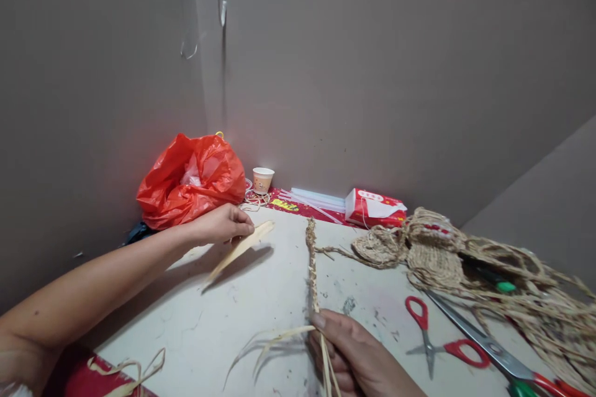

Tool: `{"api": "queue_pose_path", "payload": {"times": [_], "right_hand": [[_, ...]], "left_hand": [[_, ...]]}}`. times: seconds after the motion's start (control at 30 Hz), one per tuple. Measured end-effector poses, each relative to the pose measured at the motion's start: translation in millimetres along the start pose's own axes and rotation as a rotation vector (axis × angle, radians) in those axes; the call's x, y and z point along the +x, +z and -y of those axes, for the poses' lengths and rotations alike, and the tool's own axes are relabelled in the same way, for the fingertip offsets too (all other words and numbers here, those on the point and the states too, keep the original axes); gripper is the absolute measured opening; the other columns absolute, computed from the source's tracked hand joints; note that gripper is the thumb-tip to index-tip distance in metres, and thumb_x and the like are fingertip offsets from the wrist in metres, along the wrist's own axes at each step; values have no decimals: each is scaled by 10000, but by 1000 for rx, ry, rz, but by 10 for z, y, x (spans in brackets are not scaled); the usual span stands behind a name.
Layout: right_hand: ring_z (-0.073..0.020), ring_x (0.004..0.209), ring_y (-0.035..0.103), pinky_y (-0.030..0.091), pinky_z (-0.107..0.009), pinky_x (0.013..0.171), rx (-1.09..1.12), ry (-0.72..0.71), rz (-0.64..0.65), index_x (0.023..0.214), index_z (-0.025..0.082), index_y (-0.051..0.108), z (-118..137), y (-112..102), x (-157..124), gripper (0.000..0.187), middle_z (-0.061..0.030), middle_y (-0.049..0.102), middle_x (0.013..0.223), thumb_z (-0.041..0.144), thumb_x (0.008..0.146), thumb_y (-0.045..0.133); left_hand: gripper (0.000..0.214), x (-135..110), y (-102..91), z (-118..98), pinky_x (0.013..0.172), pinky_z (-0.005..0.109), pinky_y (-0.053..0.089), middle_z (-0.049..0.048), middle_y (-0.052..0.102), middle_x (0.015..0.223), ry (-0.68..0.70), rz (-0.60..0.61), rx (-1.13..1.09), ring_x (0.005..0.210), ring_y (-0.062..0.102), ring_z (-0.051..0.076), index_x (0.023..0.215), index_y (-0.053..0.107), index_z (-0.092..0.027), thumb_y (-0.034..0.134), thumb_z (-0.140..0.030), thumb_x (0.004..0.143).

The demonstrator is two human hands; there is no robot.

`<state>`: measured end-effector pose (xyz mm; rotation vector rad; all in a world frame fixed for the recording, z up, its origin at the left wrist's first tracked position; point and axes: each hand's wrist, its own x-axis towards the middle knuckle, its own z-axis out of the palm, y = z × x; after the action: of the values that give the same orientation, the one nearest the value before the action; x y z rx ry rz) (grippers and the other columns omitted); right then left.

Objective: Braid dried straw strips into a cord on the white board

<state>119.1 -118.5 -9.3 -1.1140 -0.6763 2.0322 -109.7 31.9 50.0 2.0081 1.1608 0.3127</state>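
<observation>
My left hand (229,223) is closed, pinching a flat, pale strip of dried husk (239,253) between thumb and fingers, above the white tabletop. Thumb and fingers of my right hand (347,350) grip the lower end of a narrow straw-coloured braid (313,267). The braid runs straight away from me along the table, its far end rough and knotted. Several loose strands (284,336) spread from the right hand's grip, some curving left and others hanging toward me. A gap of bare table lies between the husk strip and the braid.
Red-handled scissors (426,329) lie open right of my right hand, beside larger shears (484,341). Coiled twisted cord (435,260) is heaped at the right. Toward the wall stand a red plastic bag (190,180), a paper cup (263,180) and a tissue pack (377,208).
</observation>
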Motion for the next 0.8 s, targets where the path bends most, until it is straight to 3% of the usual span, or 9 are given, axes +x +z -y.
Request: {"api": "queue_pose_path", "payload": {"times": [0.13, 0.37, 0.53, 0.7, 0.8], "right_hand": [[7, 357, 87, 38, -132, 340, -23, 12, 46, 607, 214, 276, 24, -13, 0, 589, 130, 255, 427, 563, 595, 751], [-4, 382, 78, 50, -145, 355, -26, -56, 84, 628, 208, 288, 0, -23, -17, 481, 123, 253, 471, 481, 754, 664], [-8, 378, 85, 55, -151, 353, -60, -84, 77, 652, 212, 311, 9, 9, -28, 467, 133, 237, 461, 503, 747, 663], [-7, 367, 100, 70, -147, 344, -91, -107, 77, 653, 210, 320, 7, -1, -31, 468, 136, 254, 444, 520, 749, 658], [-4, 359, 116, 75, -146, 339, -91, -115, 52, 642, 207, 325, 2, 0, -20, 490, 135, 266, 438, 543, 721, 673]], "left_hand": [[245, -40, 112, -51, 496, 198, 390, -20, 558, 554, -101, 141, -317, 508, 500, 91, 739, 618, -141, 662, -367, 655], [224, -168, 528, -323, 458, 181, 364, -45, 515, 517, -91, 135, -534, 470, 453, 68, 716, 608, -136, 674, -335, 638], [173, -261, 659, -532, 433, 178, 321, -60, 488, 537, -37, 122, -532, 442, 382, 49, 717, 594, -134, 620, -301, 679], [92, -250, 836, -539, 462, 189, 302, -53, 474, 531, 11, 22, -393, 492, 387, 67, 665, 572, -133, 557, -224, 672], [92, -234, 934, -523, 477, 194, 306, -45, 488, 557, 27, 27, -383, 517, 390, 74, 672, 575, -132, 531, -213, 671]]}}
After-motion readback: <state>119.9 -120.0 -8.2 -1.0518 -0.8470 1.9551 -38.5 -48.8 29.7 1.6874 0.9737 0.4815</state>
